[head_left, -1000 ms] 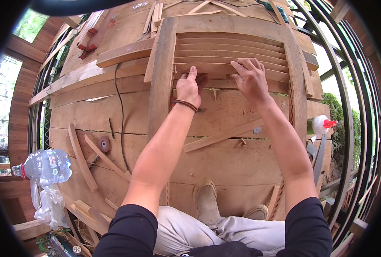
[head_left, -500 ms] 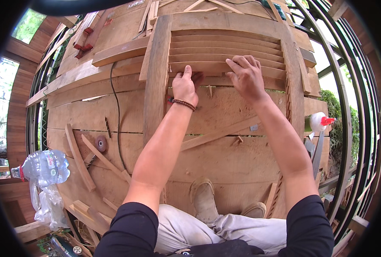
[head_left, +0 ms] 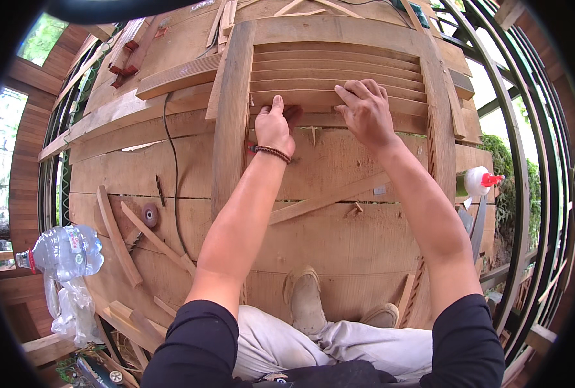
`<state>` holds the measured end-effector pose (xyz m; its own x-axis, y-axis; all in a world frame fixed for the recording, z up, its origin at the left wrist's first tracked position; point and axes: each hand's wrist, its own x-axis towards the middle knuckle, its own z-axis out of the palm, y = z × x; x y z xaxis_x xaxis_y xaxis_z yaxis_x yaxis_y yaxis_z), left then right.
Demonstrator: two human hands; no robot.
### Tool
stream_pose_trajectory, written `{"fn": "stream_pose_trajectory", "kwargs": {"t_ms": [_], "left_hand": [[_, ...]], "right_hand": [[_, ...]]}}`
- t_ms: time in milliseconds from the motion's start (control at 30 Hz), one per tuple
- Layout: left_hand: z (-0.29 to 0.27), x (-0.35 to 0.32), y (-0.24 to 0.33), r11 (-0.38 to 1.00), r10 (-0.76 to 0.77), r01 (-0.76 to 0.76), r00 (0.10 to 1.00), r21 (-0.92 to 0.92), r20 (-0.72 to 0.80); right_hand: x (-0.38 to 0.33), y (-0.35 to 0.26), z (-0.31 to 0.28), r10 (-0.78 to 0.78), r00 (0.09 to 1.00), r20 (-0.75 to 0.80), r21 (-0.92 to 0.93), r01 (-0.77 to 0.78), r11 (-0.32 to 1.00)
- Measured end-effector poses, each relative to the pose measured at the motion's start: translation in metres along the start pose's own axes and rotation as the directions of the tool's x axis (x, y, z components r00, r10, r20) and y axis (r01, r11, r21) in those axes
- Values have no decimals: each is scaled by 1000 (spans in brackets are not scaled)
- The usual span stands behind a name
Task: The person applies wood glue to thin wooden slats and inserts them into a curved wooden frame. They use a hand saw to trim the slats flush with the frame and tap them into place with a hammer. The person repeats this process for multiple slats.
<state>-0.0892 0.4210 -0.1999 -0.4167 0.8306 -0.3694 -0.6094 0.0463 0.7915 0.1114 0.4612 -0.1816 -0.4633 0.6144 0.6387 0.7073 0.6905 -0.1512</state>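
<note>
Head view: the nearest wooden slat (head_left: 310,97), set across the wooden frame (head_left: 230,123), is pinched by left hand (head_left: 276,129) and right hand (head_left: 366,115); judged light, stiff, splittable, best gripped by its long edges.

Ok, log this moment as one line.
left hand: at nearest slat | right hand: at same slat, farther right | slats: across wooden frame | right side: bottle, red nozzle

Wears a black top (head_left: 352,375) with short sleeves (head_left: 465,333) ending around the elbows, and a small pale mark (head_left: 276,377) on the near front. Below, shows creased, pale grey trousers (head_left: 378,349) and dusty beige, round-toed shoes (head_left: 307,301). Bears a dark brown beaded bracelet (head_left: 273,152) at the left wrist (head_left: 276,144).
</note>
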Motion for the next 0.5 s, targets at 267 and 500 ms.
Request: {"fn": "stream_pose_trajectory", "kwargs": {"t_ms": [267,500], "left_hand": [[-4,2,2,999,12,-12,1000,-31,-12],[-5,5,-3,1000,11,-11,1000,-21,22]], "right_hand": [[-5,-7,5,9,1000,16,53,-10,999],[-3,-6,0,39,999,26,7,-39,999]]}}
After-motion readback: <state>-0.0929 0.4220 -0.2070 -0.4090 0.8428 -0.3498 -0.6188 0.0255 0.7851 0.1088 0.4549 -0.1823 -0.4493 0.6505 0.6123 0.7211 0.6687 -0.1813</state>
